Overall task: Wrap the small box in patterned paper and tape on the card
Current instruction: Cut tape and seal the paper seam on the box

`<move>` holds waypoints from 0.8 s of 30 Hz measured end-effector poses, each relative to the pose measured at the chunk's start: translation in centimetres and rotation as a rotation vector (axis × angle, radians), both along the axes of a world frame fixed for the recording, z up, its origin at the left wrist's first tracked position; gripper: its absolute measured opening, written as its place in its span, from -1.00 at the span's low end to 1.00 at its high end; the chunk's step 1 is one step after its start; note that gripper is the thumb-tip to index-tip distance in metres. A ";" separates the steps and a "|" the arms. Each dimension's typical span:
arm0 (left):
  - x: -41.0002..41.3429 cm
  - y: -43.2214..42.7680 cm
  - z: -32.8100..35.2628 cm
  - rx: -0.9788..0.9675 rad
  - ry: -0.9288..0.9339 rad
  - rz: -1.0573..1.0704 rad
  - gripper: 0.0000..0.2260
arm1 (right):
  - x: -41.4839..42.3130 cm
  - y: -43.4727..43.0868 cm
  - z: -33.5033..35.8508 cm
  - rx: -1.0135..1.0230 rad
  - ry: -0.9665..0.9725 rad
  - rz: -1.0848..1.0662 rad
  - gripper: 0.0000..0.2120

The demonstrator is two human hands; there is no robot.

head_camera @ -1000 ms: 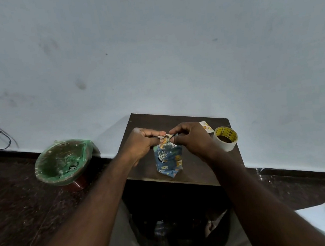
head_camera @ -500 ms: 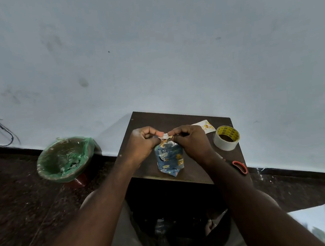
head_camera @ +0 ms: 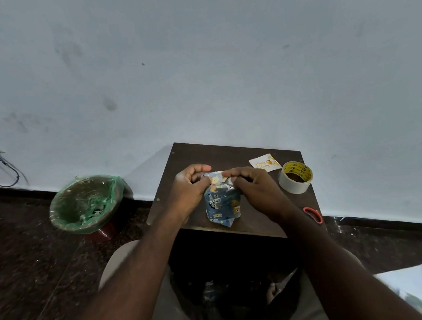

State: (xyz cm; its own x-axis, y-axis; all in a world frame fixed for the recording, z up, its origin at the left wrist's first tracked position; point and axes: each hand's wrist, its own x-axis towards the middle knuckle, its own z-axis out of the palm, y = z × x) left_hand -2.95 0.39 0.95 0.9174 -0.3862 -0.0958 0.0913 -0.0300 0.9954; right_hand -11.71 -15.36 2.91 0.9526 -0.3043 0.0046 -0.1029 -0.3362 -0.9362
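Dark table [head_camera: 230, 155] | hands: left hand [head_camera: 187, 190], right hand [head_camera: 256, 190] pinching patterned paper [head_camera: 222, 205] top fold | green-lined bin [head_camera: 82, 227] holds scraps

box [head_camera: 223, 206] ctr on table [head_camera: 230, 153] | card [head_camera: 264, 163] behind-R | tape roll [head_camera: 295, 188] R of card | scissors [head_camera: 313, 214] R edge | bin [head_camera: 116, 192] floor L

dim, soft light; wide-angle edge warp
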 end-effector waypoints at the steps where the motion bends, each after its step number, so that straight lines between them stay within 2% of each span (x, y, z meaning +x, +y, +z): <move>1: 0.0 -0.1 -0.2 -0.010 0.015 0.001 -0.81 | -0.4 -0.1 -0.1 0.011 -0.010 -0.012 -0.72; 5: -0.1 -0.1 -0.5 -0.011 0.053 0.003 -0.85 | -2.2 0.0 -0.4 -0.077 -0.143 -0.097 -0.76; 7: -0.2 -0.1 -0.5 -0.021 0.083 -0.004 -0.85 | -2.8 0.3 -0.7 -0.151 -0.132 -0.027 -0.81; 9: -0.2 -0.2 -0.5 -0.025 0.120 -0.020 -0.83 | -3.0 0.9 -1.2 -0.191 -0.080 0.029 -0.76; 14: -0.6 -0.6 -0.9 -0.055 0.105 -0.023 -0.82 | -2.3 2.2 -1.2 -0.212 -0.108 -0.131 -0.90; 16: -0.9 -0.7 -0.8 -0.080 0.057 -0.003 -0.79 | -2.1 2.5 -1.0 -0.190 -0.088 -0.144 -0.92; 20: -1.1 -0.6 -1.0 -0.065 -0.061 0.040 -0.75 | -1.8 2.9 -0.9 -0.121 -0.057 -0.160 -0.81; 22: -1.5 -0.4 -0.9 -0.055 -0.016 0.039 -0.76 | -1.6 2.9 -1.2 -0.097 -0.059 -0.188 -0.81; 24: -1.8 0.0 -0.7 -0.136 0.065 -0.003 -0.82 | -1.3 2.9 -1.6 -0.076 -0.062 -0.213 -0.81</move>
State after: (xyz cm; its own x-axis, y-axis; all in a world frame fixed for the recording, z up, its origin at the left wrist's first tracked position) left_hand -4.70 0.36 0.23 0.9098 -0.4025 -0.1016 0.1557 0.1040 0.9823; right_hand -13.04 -12.41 1.33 0.8638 -0.4954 0.0915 -0.1226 -0.3829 -0.9156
